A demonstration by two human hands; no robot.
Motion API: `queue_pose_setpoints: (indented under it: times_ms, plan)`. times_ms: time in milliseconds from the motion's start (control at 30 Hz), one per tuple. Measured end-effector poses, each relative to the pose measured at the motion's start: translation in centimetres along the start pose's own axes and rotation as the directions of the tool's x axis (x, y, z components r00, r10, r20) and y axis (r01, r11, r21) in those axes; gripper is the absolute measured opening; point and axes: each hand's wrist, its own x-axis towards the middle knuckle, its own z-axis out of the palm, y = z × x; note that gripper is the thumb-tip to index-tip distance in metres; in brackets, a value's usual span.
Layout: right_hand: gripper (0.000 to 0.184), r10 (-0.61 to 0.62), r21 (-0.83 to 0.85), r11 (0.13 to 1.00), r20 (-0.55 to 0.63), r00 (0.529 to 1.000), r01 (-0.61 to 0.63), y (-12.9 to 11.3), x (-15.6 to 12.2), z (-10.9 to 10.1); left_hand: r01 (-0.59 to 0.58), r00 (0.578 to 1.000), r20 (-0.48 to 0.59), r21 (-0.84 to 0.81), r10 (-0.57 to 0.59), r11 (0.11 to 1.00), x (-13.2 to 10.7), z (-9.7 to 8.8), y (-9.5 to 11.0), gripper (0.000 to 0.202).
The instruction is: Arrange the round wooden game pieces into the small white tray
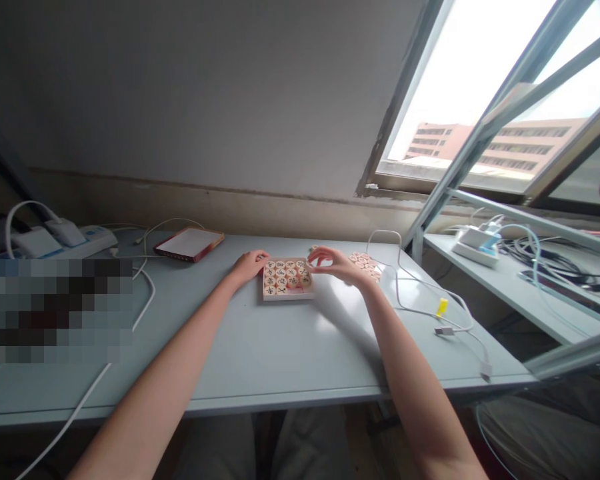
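A shallow white box (288,297) holds round wooden xiangqi pieces (281,273) with dark characters, set in rows. A reddish gap shows at its lower right. My left hand (250,267) rests against the box's left side, fingers curled round its upper left edge. At the right rim is my right hand (335,263), thumb and fingers bent together in a pinch; whatever lies between the fingertips is too small to make out. Behind the right wrist, more xiangqi pieces (364,263) lie grouped on the table, partly covered by the hand.
The red box lid (190,244) lies upturned at the back left of the grey table (260,360). White cables (430,287) with plugs run along the right side. Power strips stand at left (87,239) and on the right shelf (475,245). A metal post (437,197) rises at right.
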Motion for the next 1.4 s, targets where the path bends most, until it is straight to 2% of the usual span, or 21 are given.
queue_pose_setpoints:
  times_ms: [100,167,367,667,900,1067,1233,1400]
  plan:
    - [0.029,-0.076,0.038,0.997,0.179,0.981,0.070,-1.6,0.1,0.6,-0.012,1.000,-0.008,0.023,0.012,1.000,0.0,-0.1,0.0,0.028]
    - [0.028,-0.079,-0.008,0.997,0.207,0.975,0.083,-2.0,0.2,1.1,-0.017,1.000,-0.007,0.016,0.017,1.000,0.0,-0.1,0.0,0.028]
    - [0.019,0.005,-0.219,0.975,0.168,0.986,0.033,-1.9,0.2,1.5,0.002,1.000,0.003,-0.010,-0.002,1.000,-0.1,-0.1,0.0,0.029]
    - [0.014,-0.014,-0.363,0.931,0.070,0.997,0.039,-2.2,0.7,3.2,-0.003,1.000,-0.008,0.034,0.004,0.999,0.3,0.1,-0.4,0.028]
    - [0.034,0.043,-0.486,0.874,0.024,0.999,-0.026,-2.0,0.4,2.2,0.016,1.000,-0.008,0.038,-0.015,0.999,0.2,-0.1,-0.1,0.027]
    - [0.027,0.090,-0.448,0.894,0.135,0.987,-0.020,-2.4,0.1,2.3,0.004,1.000,-0.007,0.039,-0.004,0.999,0.1,-0.1,-0.1,0.028]
    - [0.020,0.048,-0.424,0.905,0.073,0.996,-0.012,-2.6,0.0,1.9,-0.003,1.000,-0.019,0.047,0.004,0.999,0.1,0.0,0.0,0.026]
    - [0.015,0.071,-0.424,0.906,0.142,0.987,-0.004,-2.2,0.1,2.1,0.014,1.000,-0.012,0.045,-0.013,0.999,0.0,-0.1,0.1,0.026]
